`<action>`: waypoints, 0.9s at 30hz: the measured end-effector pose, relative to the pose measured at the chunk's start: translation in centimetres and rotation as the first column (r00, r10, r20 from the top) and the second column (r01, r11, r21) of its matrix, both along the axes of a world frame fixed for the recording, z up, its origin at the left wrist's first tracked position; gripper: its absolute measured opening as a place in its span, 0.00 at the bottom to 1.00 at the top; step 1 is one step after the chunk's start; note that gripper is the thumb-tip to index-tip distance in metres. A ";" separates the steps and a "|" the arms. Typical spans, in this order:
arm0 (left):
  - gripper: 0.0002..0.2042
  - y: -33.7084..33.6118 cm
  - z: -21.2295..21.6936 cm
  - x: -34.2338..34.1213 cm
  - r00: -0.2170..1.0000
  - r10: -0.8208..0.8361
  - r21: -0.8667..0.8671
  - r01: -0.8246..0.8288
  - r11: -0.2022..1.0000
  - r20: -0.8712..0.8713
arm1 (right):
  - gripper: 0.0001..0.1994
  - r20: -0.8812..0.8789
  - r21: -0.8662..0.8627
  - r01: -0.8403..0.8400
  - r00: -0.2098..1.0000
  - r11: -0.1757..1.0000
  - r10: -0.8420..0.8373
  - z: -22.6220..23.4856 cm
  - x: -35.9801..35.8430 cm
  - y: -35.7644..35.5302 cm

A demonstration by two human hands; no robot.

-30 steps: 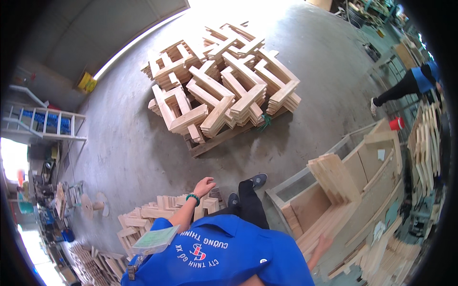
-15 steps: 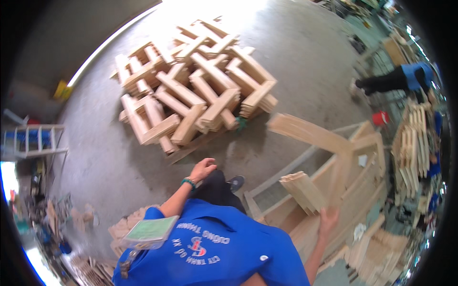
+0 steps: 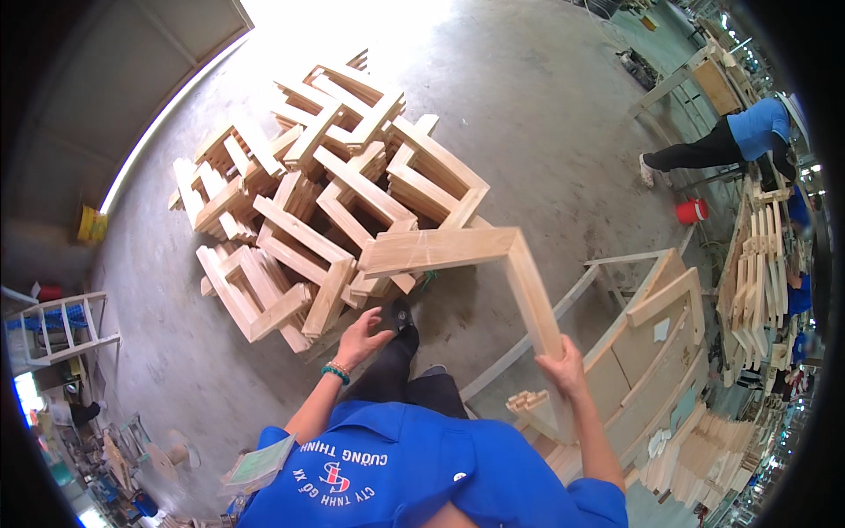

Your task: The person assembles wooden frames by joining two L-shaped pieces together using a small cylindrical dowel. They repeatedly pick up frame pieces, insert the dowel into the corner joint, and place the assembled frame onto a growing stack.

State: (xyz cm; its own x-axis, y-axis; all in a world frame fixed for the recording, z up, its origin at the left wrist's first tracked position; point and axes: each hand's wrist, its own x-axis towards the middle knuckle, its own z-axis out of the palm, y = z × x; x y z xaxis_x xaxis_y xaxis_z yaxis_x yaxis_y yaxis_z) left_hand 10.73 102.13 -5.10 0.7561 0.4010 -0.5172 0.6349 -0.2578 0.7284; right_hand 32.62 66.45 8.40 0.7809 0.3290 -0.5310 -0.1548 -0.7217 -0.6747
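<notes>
My right hand grips an angled wooden frame piece by its lower leg. That piece is pale and L-shaped, and its long upper arm reaches left, in front of the near right side of a large pile of similar angled pieces. Whether it touches the pile I cannot tell. My left hand, with a green bead bracelet at the wrist, is empty, its fingers apart, close to the near edge of the pile. Beside my right forearm lie some short wooden pieces, partly hidden.
A wooden work table with another angled piece on it stands at my right. Beyond are a red bucket, a person in a blue shirt and stacked wooden parts. A pale rack stands far left.
My right hand has swung the angled piece left, from over the table toward the pile. My body has turned and come closer to the pile; my left hand's fingers have spread.
</notes>
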 end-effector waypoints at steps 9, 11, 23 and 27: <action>0.42 4.3 1.1 16.7 0.826 0.312 -0.523 -0.024 0.852 0.470 | 0.28 -0.928 0.246 0.169 0.326 0.954 0.182 -1.6 3.6 8.2; 0.39 6.0 0.0 18.7 0.836 0.373 -0.625 -0.046 0.779 0.402 | 0.37 -0.908 0.282 0.033 0.332 0.959 0.255 -2.8 5.2 9.1; 0.41 16.2 -7.4 36.0 0.901 0.290 0.154 -0.353 0.923 0.324 | 0.46 0.419 -0.238 -0.680 0.572 0.694 0.705 -20.4 19.3 23.8; 0.40 15.2 -10.0 38.0 0.889 0.202 0.164 -0.290 0.943 0.411 | 0.38 0.467 -0.235 -0.564 0.649 0.792 0.601 -31.1 24.7 28.0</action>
State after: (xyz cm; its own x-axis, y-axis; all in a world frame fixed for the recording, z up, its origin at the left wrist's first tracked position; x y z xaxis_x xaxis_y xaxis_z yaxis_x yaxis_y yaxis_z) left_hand 48.73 117.35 -15.11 0.7392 0.6678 -0.0870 0.3808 -0.3080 0.8719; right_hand 57.36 94.49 -22.65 0.5927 0.7884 -0.1648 0.6514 -0.5895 -0.4777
